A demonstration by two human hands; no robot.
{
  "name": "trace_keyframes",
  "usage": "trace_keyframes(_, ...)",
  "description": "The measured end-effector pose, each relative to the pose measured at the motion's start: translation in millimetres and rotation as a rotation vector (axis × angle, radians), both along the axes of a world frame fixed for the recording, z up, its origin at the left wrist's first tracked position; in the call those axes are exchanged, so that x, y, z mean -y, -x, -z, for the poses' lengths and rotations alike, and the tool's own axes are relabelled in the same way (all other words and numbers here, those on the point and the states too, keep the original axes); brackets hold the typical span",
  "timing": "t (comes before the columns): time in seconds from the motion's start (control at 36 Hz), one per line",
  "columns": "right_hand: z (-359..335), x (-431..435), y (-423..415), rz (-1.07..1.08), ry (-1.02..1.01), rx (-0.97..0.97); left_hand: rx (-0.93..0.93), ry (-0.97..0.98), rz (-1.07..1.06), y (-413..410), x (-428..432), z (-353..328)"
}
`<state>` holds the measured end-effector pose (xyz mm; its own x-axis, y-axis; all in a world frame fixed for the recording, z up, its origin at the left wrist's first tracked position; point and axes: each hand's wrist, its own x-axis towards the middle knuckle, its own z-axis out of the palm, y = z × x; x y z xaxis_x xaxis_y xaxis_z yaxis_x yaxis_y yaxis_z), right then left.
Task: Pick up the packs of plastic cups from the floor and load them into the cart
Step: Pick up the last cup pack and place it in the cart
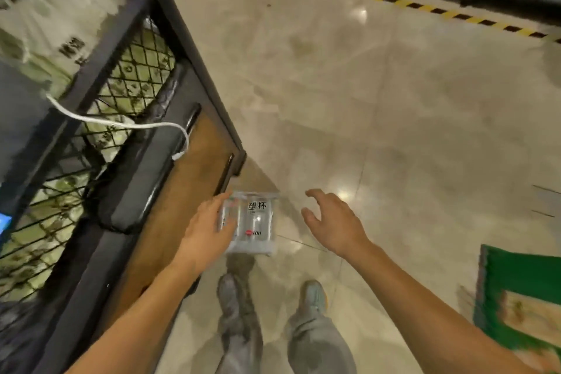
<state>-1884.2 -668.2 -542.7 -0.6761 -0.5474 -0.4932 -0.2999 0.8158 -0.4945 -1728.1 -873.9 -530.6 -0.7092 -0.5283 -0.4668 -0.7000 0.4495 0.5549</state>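
A clear pack of plastic cups [256, 222] with black characters and a red dot on its label is held above the floor, just past the cart's near corner. My left hand [206, 231] grips its left side, thumb across the front. To the right of the pack my right hand [331, 222] hovers apart from it, fingers spread and loosely bent, holding nothing. The black cart [158, 48] with mesh sides and a brown wooden deck fills the left of the view. White-wrapped packs [54, 9] lie inside it.
A white cable [121, 124] drapes over the cart's rail. My two feet [273, 297] stand on the glossy tiled floor below the pack. A green box [522, 297] sits at the lower right. Yellow-black tape [394, 1] and dark shelving run along the top.
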Motion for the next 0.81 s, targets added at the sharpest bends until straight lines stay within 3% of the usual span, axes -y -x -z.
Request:
trace_keyframes(0.17, 180.8, 35.3, -18.6, 0.026, 0.006, 0.098, 0.059, -0.073, -0.146, -10.7, 32.6, 177.7)
trace_keyframes(0.33, 352.2, 61.3, -50.5, 0.015, 0.017, 0.14, 0.183, -0.132, -0.123, -43.8, 40.8, 340.2)
trace_keyframes(0.42, 429.1, 72.5, -66.1, 0.01, 0.029, 0.154, 0.21, -0.056, -0.021, -56.4, 38.4, 416.9)
trace_keyframes(0.5, 494.1, 82.6, -77.9, 0.0, 0.006, 0.163, 0.23, 0.007, -0.056, -64.0, 42.8, 478.8)
trace_keyframes(0.61, 548.6, 88.0, -90.9, 0.029, 0.139, 0.182, 0.246, 0.112, -0.241, -63.7, 54.0, 535.5)
trace_keyframes(0.69, 569.8, 88.2, -96.4, 0.086, 0.196, 0.164, 0.166, 0.065, -0.339, -62.0, 68.9, 563.5)
trace_keyframes(0.81, 563.0, 85.1, -91.2, 0.107, 0.219, 0.129, 0.059, 0.054, -0.338, -54.4, 68.2, 555.1)
